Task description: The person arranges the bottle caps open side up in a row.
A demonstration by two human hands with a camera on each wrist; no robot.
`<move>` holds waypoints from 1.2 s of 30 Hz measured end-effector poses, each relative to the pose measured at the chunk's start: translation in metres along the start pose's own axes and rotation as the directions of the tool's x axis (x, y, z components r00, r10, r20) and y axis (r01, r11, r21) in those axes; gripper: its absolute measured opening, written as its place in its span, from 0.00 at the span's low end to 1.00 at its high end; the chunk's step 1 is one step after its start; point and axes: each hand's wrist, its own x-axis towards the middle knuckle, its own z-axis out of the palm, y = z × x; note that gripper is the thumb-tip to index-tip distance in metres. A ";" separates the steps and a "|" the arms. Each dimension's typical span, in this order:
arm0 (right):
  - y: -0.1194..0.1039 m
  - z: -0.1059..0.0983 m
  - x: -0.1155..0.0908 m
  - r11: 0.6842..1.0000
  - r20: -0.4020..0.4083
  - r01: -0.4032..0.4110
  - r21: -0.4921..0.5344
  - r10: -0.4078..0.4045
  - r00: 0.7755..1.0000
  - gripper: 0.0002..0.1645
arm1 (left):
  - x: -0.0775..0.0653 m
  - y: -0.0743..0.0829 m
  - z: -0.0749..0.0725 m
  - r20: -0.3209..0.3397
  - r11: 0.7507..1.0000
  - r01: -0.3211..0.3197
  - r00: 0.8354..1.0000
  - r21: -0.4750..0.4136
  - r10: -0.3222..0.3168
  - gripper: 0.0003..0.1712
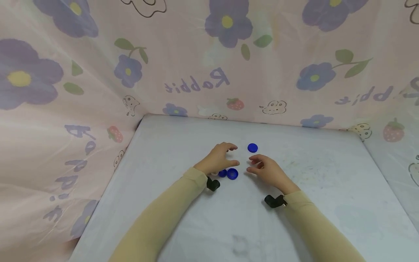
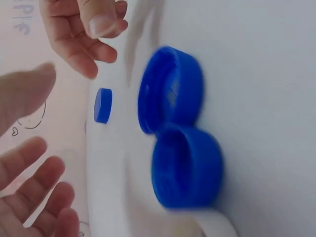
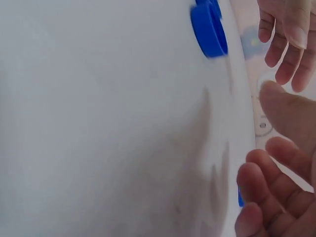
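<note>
My left hand (image 1: 218, 157) hovers over the table with thumb and fingers spread apart, holding nothing. Facing it across a small gap is my right hand (image 1: 266, 170), its fingers loosely bent around empty air. Just below the left hand lie two blue bottle caps side by side, hollow side up: a wider cap (image 1: 232, 174) and a smaller, narrower cap (image 2: 187, 168). A third blue cap (image 1: 252, 147) lies top side up beyond the right fingertips. Beside the small cap, a whitish rounded thing (image 2: 219, 223) shows in part in the left wrist view.
The white-covered table (image 1: 294, 225) carries faint smudges on its right side. A pinkish curtain (image 1: 196, 47) printed with flowers hangs along the back and both sides. Black wrist devices (image 1: 274, 201) sit at both sleeve cuffs.
</note>
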 end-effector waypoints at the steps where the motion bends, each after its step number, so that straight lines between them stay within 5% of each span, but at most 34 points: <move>1: 0.001 -0.002 0.001 1.000 -0.012 -0.006 0.003 0.006 1.000 0.31 | 0.004 0.002 0.001 -0.014 1.000 -0.002 1.000 -0.002 0.002 0.36; 15: 0.020 -0.018 0.020 0.991 -0.151 -0.030 0.131 0.050 0.987 0.43 | 0.045 0.024 0.015 -0.060 0.996 0.043 0.997 -0.074 -0.047 0.35; 27: 0.039 -0.010 0.049 0.980 -0.139 -0.092 0.176 0.117 0.983 0.42 | 0.074 0.004 0.028 0.039 0.978 0.146 0.989 -0.150 -0.141 0.37; 36: 0.043 -0.007 0.053 0.984 -0.066 -0.085 0.156 0.097 0.993 0.39 | 0.078 -0.006 0.024 0.107 0.967 0.178 0.981 -0.183 -0.160 0.34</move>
